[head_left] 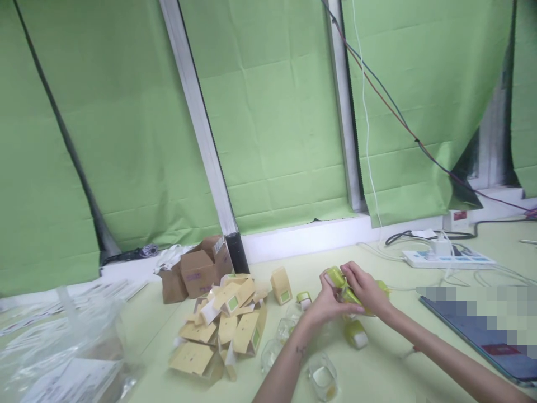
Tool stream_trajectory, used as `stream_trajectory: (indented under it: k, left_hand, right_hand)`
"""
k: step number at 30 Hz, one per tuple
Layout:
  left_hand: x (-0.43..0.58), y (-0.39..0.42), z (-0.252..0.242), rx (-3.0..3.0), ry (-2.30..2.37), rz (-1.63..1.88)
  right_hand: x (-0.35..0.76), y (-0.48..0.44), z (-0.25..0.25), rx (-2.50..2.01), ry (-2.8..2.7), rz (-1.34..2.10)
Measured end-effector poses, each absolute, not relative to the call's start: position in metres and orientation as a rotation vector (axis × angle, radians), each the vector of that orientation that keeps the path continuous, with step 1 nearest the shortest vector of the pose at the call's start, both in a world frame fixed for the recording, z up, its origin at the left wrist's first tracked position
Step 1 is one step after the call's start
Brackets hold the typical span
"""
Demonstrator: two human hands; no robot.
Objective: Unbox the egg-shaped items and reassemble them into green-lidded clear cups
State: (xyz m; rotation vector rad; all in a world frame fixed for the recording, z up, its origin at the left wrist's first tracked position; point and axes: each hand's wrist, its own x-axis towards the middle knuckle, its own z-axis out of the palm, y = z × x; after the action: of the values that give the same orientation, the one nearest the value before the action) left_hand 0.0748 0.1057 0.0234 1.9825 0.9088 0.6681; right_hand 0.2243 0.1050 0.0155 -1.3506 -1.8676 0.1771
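My left hand (325, 302) is closed around a small lime-green piece with a white side (334, 276), which may be a lid. My right hand (367, 288) meets it there, fingers pressed together at the piece's edge. What the right fingers grip is hidden. Just beneath the hands lies another lime-green piece with a white side (356, 334), and more green shows between and behind them. Left of my left wrist a green-topped piece (304, 300) stands near several clear containers, among them a clear jar (323, 377) by my left forearm.
Left of my hands is a heap of cream cardboard boxes (229, 330), with one cream box (281, 285) upright beside it. Behind stands an opened brown carton (199, 273). A power strip (448, 258) with cables, a dark flat device (482, 336) and clear plastic bags (79, 347) flank the work area.
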Motion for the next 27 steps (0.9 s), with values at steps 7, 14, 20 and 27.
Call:
stream_trajectory:
  k: [7, 14, 20, 27]
  left_hand:
    - [0.035, 0.094, 0.026, 1.988, 1.079, 0.593]
    - [0.031, 0.086, 0.019, 2.202, 1.19, 0.498]
    - [0.04, 0.129, 0.019, 2.257, 1.359, 0.433]
    - [0.047, 0.162, 0.004, 2.267, 1.351, 0.299]
  right_hand:
    - [0.273, 0.105, 0.013, -1.327, -2.031, 0.185]
    - [0.294, 0.091, -0.008, -1.301, -2.366, 0.141]
    - [0.26, 0.124, 0.01, -1.294, -2.433, 0.156]
    - [0.225, 0.151, 0.006, -1.252, -2.544, 0.295]
